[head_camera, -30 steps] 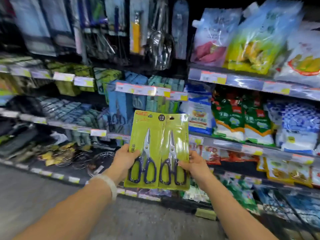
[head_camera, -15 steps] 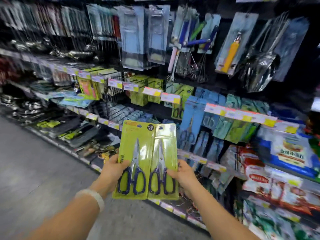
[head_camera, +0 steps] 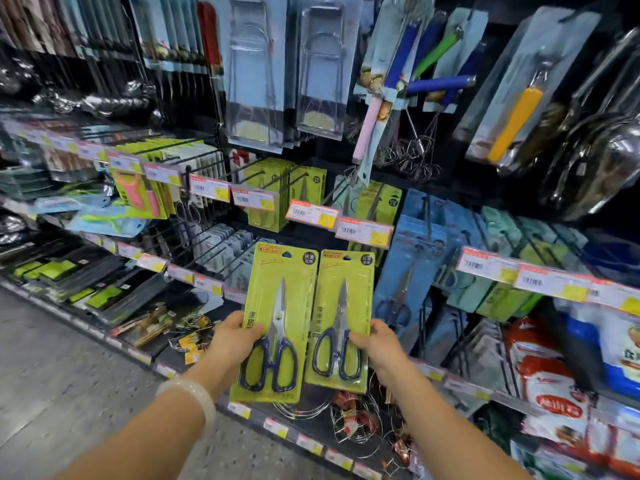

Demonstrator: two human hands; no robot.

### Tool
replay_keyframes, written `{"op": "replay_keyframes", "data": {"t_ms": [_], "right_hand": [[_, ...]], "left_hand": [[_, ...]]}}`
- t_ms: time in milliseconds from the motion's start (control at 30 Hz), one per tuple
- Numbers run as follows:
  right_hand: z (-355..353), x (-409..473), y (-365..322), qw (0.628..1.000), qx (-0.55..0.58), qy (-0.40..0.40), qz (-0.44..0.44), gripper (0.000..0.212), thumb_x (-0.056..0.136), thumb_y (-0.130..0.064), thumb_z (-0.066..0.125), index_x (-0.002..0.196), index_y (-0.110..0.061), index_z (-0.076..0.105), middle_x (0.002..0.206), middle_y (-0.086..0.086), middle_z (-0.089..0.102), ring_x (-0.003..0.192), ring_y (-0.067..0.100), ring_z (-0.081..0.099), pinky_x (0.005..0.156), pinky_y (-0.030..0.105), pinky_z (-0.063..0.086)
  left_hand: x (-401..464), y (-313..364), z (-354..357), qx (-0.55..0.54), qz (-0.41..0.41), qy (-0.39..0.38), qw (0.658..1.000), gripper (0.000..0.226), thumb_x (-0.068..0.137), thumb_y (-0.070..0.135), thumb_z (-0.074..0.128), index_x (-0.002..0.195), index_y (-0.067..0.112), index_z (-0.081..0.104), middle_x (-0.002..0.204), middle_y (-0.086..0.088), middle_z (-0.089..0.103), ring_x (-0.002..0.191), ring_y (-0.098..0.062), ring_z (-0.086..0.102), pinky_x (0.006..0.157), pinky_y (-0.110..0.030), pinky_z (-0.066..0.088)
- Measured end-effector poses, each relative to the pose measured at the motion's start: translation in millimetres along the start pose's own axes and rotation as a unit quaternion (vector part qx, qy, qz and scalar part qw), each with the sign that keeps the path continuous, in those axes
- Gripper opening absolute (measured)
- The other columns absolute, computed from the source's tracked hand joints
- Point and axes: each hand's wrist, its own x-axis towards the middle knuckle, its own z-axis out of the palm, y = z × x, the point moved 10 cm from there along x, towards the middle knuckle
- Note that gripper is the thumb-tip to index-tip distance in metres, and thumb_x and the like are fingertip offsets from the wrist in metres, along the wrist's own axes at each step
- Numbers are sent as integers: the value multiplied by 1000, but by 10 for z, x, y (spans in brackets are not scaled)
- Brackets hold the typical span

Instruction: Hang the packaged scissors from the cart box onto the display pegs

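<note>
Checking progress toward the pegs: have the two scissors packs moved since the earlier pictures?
Yes. The scissors packs have shifted left along the shelving, from beside the food bags to just below the green scissors packs on pegs.

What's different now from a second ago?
The two green scissor packs have slid apart: the left pack in the left hand, the right pack in the right hand. The view swung left toward matching green packs on pegs. Both grips unchanged.

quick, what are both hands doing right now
Left hand: grips the left scissors pack by its edge.
Right hand: grips the right scissors pack by its edge.
</note>
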Motion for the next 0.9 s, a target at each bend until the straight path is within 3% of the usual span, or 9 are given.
{"op": "replay_keyframes", "data": {"t_ms": [133,300,500,667,700,767,833,900], "right_hand": [[9,262,-189,1000,5,11,-10,31,88,-8,61,116,-9,50,108,4,61,101,24,58,95,43,46],[-54,512,-309,996,73,47,-4,16,89,-7,59,101,-16,53,110,11,64,104,30,61,96,52,48],[-26,616,-225,997,47,65,9,32,89,-11,61,119,-11,52,121,11,61,111,30,58,101,52,44],[27,723,-113,997,30,65,18,56,87,-19,63,136,-9,39,138,10,50,123,29,50,106,49,40],[44,726,-117,998,32,58,20,56,87,-19,63,136,-9,39,137,10,51,121,28,52,104,48,42],[55,693,-166,997,40,58,18,36,91,-10,58,125,-8,47,120,6,61,104,20,60,87,37,51],[47,709,-184,997,48,52,9,27,92,-5,54,119,-10,51,109,1,64,94,12,61,71,25,50],[30,713,-207,997,51,52,-2,28,92,-5,54,119,-11,52,112,1,65,99,15,61,77,26,50]], "left_hand": [[281,78,93,42,-2,-34,999,12,92,4,52,90,12,60,97,-17,67,87,-29,61,89,-47,49],[638,149,151,62,-9,-61,996,22,92,5,54,113,6,59,108,-18,65,101,-34,62,93,-47,50],[893,257,271,87,-14,-114,990,15,92,3,53,93,15,61,102,-13,68,98,-30,62,92,-40,48],[1010,280,346,114,-6,-139,984,19,90,3,55,107,10,62,107,-13,67,103,-31,61,98,-47,47],[1019,271,357,114,-10,-144,983,19,91,3,55,107,10,61,105,-11,67,100,-28,62,94,-43,49],[1020,270,372,120,-13,-152,981,16,91,5,55,105,11,60,99,-8,66,93,-24,62,83,-33,49],[1060,265,373,139,-6,-155,978,22,91,9,57,113,9,58,107,-8,66,100,-25,61,87,-33,45],[1065,272,372,145,-7,-157,977,22,91,10,57,113,9,56,110,-7,65,102,-25,59,91,-35,45]]}}
